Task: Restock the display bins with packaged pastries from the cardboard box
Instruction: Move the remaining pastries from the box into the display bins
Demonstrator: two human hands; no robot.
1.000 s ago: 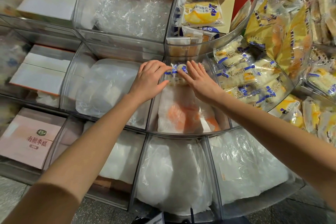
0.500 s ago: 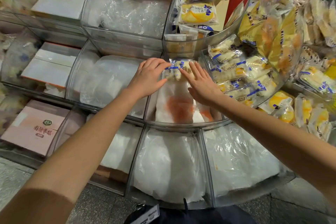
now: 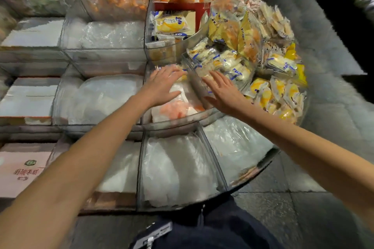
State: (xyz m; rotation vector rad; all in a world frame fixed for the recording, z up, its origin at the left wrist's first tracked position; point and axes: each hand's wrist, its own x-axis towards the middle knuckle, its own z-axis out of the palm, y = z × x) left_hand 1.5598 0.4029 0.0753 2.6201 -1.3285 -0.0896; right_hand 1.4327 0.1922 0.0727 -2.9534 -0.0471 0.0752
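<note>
Clear-wrapped yellow pastry with blue print [image 3: 182,75] lies at the far end of the clear plastic bin [image 3: 178,121], at the fingertips of the flat, straight-fingered left hand [image 3: 164,85]; right hand [image 3: 224,93] spread and empty just beside it; print too blurred to read.

Light comes from above and is brightest over the middle of the display, where the crumpled plastic liners [image 3: 178,168] throw white glare and the clear bin walls [image 3: 178,122] gleam. The floor [image 3: 303,218] is dim, and the upper right corner is nearly black. The whole picture is soft with motion blur: the left hand [image 3: 162,87] and right hand [image 3: 226,95] smear, print on the yellow packets [image 3: 263,95] is unreadable, and the wide lens bends and streaks the edges.
</note>
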